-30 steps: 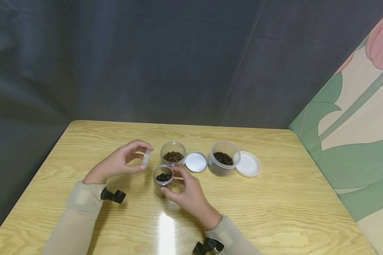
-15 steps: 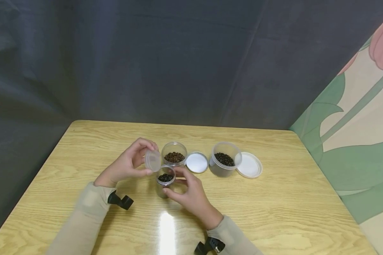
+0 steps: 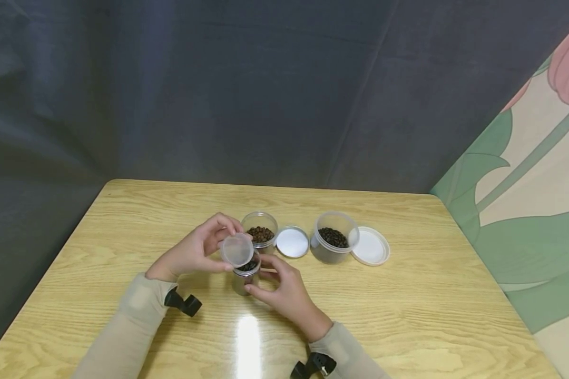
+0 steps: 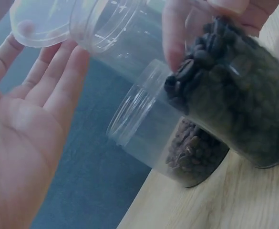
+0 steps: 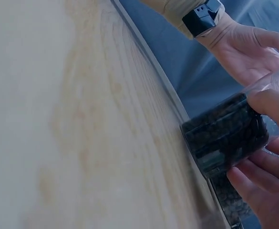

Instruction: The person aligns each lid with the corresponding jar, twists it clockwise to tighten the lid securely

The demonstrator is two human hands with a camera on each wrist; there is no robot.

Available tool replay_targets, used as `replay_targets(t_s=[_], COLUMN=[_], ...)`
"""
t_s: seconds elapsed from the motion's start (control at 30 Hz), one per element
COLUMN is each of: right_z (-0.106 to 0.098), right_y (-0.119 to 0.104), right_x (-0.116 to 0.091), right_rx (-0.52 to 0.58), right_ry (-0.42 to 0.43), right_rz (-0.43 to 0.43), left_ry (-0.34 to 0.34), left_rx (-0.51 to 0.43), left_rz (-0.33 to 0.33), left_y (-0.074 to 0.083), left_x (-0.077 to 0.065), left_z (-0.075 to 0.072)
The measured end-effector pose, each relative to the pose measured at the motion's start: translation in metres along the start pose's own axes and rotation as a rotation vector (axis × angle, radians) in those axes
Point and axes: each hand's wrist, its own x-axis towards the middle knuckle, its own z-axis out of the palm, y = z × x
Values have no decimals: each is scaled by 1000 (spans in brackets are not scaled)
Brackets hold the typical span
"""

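Note:
In the head view my left hand (image 3: 201, 247) pinches a translucent lid (image 3: 237, 250) by its edge, tilted over the mouth of a small clear jar (image 3: 244, 283). Dark coffee beans (image 4: 239, 81) fill much of that jar, as the left wrist view shows. My right hand (image 3: 284, 287) grips the jar from its right side, thumb in front and fingers behind, while it stands on the table. Just behind it is a second clear jar (image 4: 146, 114) with browner beans (image 3: 261, 235) inside. Whether the lid touches the rim I cannot tell.
To the right on the wooden table (image 3: 408, 295) lies a silver-rimmed white lid (image 3: 292, 242). Beyond it stands a larger open tub (image 3: 329, 255) of dark beans, with a white lid (image 3: 371, 246) beside it. A dark curtain (image 3: 265, 95) hangs behind the table.
My left hand has moved right with the lid, from beside the small jar to over its mouth, turning the lid's flat face into view. The right hand keeps its grip on the jar.

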Motion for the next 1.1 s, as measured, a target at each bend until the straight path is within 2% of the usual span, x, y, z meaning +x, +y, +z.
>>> replay_targets(t_s=[0.27,0.53,1.1], right_z=[-1,-2,-1], right_y=[5,7,16], right_x=[-1,-2,-2], right_rx=[-8,-35,-65], right_ry=[2,30,65], right_rz=[-28,-46,-100], left_ry=[13,17,35], left_rx=[93,159,183], left_rz=[-34,-117,-167], left_y=[1,-3,-4], left_x=[0,0,3], left_z=[3,8,12])
